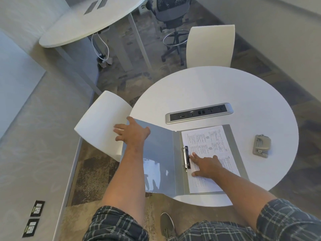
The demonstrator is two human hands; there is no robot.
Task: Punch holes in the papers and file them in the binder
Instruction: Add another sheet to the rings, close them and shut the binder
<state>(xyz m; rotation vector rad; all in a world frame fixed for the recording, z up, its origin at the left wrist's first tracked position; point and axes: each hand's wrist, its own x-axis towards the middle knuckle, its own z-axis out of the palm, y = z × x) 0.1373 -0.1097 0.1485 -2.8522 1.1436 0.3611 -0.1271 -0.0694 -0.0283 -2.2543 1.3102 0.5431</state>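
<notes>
A grey binder lies open on the round white table. Printed papers sit on its right half, next to the two metal rings. My right hand rests flat on the papers beside the rings, fingers spread. My left hand holds the far left edge of the binder's front cover, which overhangs the table edge. A grey hole punch stands on the table to the right of the binder, apart from both hands.
A silver power and socket strip is set into the table behind the binder. White chairs stand at the left and at the back. A dark office chair and a second white table are farther off.
</notes>
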